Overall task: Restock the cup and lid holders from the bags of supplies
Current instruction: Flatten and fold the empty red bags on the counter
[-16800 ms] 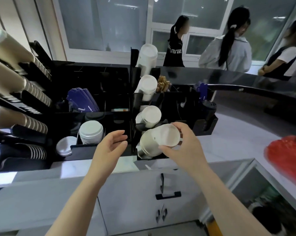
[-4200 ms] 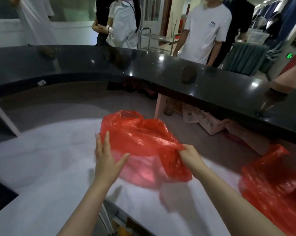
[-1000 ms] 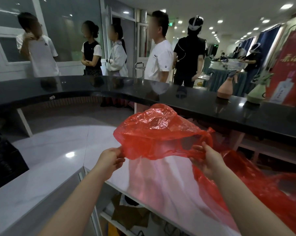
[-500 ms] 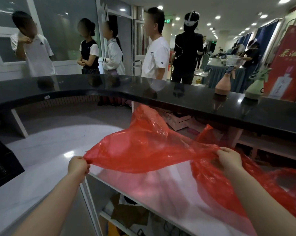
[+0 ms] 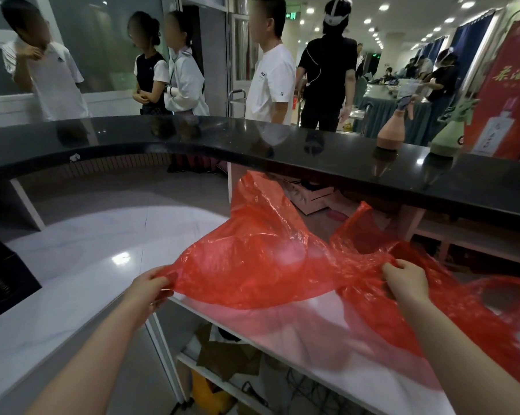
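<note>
Since half a second ago the hands have drifted a little closer together and the view has tipped slightly down — red plastic bag [image 5: 270,265] is still stretched between them, sagging a bit more in the middle. Left hand [image 5: 149,287], lower centre-left of frame, pinches the bag's left edge, fingers curled around the film. Right hand [image 5: 404,281], lower right, grips a bunched part of the same bag, fingers closed on it. Bag hangs above the white countertop [image 5: 82,265] near its front edge, one flap standing up toward frame centre. Second red bag [image 5: 492,319] lies crumpled on the counter at right, partly under the right forearm — whether the two bags touch is unclear. Black raised bar top [image 5: 193,139] curves across the middle of frame; a pink vase [image 5: 390,131] and a green vase [image 5: 445,139] stand on it at upper right. Several people stand beyond the bar, top of frame. Open shelving with cardboard shows below the counter, bottom centre.
</note>
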The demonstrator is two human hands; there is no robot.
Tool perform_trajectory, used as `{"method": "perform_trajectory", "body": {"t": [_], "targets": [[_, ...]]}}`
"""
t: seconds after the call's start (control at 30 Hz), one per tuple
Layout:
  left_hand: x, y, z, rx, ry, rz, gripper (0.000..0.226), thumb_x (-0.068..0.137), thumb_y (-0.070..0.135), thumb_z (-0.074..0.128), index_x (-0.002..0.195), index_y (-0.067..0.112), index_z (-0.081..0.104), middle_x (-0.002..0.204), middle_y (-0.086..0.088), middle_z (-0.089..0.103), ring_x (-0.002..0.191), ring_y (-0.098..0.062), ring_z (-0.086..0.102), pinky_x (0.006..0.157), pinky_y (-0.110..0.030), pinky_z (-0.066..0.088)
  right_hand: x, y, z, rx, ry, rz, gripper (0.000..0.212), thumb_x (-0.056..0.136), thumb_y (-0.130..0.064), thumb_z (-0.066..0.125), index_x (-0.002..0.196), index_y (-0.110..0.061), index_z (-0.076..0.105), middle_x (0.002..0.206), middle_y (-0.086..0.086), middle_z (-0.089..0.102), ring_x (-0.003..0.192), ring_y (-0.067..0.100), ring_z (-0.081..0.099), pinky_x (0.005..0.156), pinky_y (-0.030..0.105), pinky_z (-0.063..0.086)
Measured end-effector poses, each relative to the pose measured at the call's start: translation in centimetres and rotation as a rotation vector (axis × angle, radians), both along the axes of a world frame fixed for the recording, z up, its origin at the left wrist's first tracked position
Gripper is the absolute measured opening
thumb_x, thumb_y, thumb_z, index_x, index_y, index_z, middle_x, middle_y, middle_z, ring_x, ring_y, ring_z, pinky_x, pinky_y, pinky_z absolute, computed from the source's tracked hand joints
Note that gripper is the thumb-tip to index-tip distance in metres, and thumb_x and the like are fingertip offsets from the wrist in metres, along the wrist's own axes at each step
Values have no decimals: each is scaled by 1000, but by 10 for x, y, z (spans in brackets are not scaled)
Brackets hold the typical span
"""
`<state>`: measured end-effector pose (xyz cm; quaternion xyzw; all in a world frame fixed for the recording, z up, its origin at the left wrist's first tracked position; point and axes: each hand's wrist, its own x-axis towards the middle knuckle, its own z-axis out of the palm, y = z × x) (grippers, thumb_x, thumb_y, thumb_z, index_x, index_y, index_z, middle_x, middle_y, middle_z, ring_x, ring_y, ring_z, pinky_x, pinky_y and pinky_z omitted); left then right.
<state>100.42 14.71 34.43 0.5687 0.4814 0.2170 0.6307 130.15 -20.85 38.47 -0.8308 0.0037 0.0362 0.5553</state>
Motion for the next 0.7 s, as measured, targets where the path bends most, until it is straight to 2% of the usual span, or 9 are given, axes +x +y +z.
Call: {"method": "perform_trajectory", "body": {"t": [0.07, 0.13, 0.23, 0.3, 0.37, 0.43, 0.53, 0.6, 0.7], "targets": [[2, -6, 2, 109, 53, -59, 13, 86, 27, 68, 98, 22, 67, 66, -1, 69, 57, -13, 60, 49, -22, 43, 0, -2, -1, 23, 29, 10, 22, 88, -14, 56, 68, -8, 61, 59, 6, 55, 48, 19, 50, 43, 24, 39], [6, -9, 4, 192, 98, 24, 16, 88, 26, 67, 99, 15, 69, 60, -2, 64, 49, -14, 55, 44, -22, 40, 3, -5, 0, 47, 54, 9, 22, 89, -16, 56, 70, -7, 61, 61, 7, 53, 48, 19, 48, 43, 24, 39], [8, -4, 6, 127, 72, 200, 21, 93, 7, 46, 98, 0, 65, 54, -8, 64, 42, -17, 60, 38, -16, 39, 9, -15, 2, 113, 115, -53, 25, 93, -14, 50, 70, -11, 60, 64, 8, 53, 49, 21, 45, 41, 23, 36], [7, -3, 6, 60, 50, 221, 28, 93, 2, 33, 95, 2, 61, 47, -5, 64, 37, -13, 61, 33, -11, 37, 12, -22, 1, 86, 118, -66, 24, 96, -16, 48, 76, -9, 60, 63, 9, 53, 48, 21, 46, 38, 22, 37], [7, -4, 7, -3, 12, 247, 28, 93, 7, 33, 91, 9, 61, 48, -3, 65, 39, -12, 62, 39, -15, 38, 11, -25, -3, -18, 45, -49, 19, 94, -10, 45, 83, -7, 60, 62, 10, 56, 49, 24, 51, 45, 28, 43], [9, -7, 9, -179, -97, 274, 24, 93, 16, 39, 84, 19, 61, 52, 0, 67, 52, -14, 66, 50, -23, 35, 7, -28, -7, -230, -129, -27, 19, 89, -5, 43, 83, -13, 59, 66, 9, 62, 58, 28, 58, 57, 35, 48], [11, -7, 9, -390, -231, 293, 25, 90, 22, 38, 79, 24, 60, 60, 1, 70, 73, -17, 63, 59, -25, 34, 1, -32, -12, -464, -324, -22, 23, 86, -6, 40, 87, -20, 59, 74, 6, 63, 66, 28, 54, 56, 33, 37], [10, -9, 6, -388, -198, 252, 24, 92, 22, 38, 82, 24, 59, 70, -1, 71, 72, -18, 65, 59, -25, 37, -1, -35, -14, -455, -358, -38, 25, 87, -5, 40, 89, -19, 60, 72, 6, 60, 63, 27, 49, 55, 33, 34], [9, -15, 2, -140, -62, 197, 18, 93, 10, 44, 96, 17, 60, 78, -6, 70, 60, -18, 67, 45, -18, 45, -2, -39, -14, -345, -289, -48, 20, 88, -6, 41, 87, -15, 59, 71, 3, 58, 62, 27, 53, 58, 35, 42]]}}
